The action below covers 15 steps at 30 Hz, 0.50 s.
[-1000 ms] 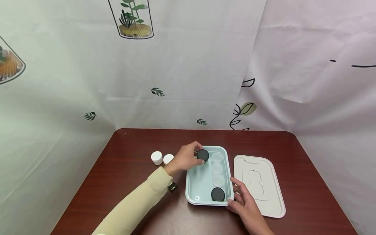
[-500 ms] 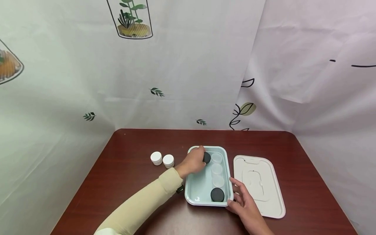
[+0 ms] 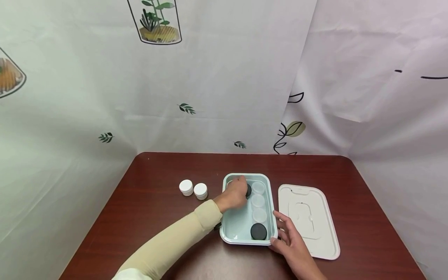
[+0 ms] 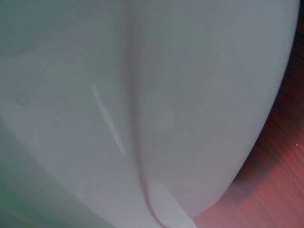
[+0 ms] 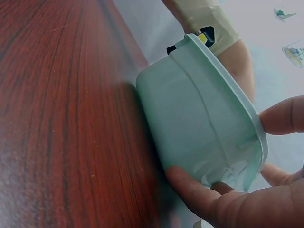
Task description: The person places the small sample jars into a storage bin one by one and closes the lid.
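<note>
— What is held by the left hand (image 3: pixel 233 195)?
— The far black disc (image 3: pixel 249 191), inside the tray (image 3: pixel 235 227); it is clasped by curled fingers, whose tips are hidden.
— And by the right hand (image 3: pixel 293 244)?
— The tray's near right corner, gripped between thumb and fingers, on the counter (image 3: pixel 133 202).

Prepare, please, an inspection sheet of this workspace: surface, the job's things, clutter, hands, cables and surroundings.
Surface: dark red table with wood grain.
Job's things: pale tray; inside, three clear discs in a row, near black disc at the row's near end, far black disc beside the row.
Clutter, or things set aside: white jars, two, left of the tray; white lid right of it.
Hands: left hand curled round the far black disc, fingertips hidden; right hand holds the tray's near right corner.
Cables: nothing seen.
Surroundings: pale cloth with plant prints.
</note>
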Available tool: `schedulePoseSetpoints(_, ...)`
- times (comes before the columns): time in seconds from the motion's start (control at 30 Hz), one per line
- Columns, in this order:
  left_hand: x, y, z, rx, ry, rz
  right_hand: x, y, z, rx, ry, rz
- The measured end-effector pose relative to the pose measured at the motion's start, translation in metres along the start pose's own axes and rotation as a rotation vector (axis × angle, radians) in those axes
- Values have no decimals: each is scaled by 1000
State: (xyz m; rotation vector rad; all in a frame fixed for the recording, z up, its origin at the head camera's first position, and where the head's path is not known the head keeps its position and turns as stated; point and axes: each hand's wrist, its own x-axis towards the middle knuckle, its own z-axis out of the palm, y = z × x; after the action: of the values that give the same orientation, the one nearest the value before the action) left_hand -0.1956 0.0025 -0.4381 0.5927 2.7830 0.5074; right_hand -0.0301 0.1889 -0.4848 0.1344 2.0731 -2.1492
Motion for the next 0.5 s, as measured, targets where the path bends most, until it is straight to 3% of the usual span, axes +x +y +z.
schedulePoseSetpoints(0.3,-5,-1,-1,-36,-10,-13,0,1,0,-7,-2,3)
schedulePoseSetpoints(0.5,-15,-4,-13,-109,46,38,-1,3,0,-8,2,-20)
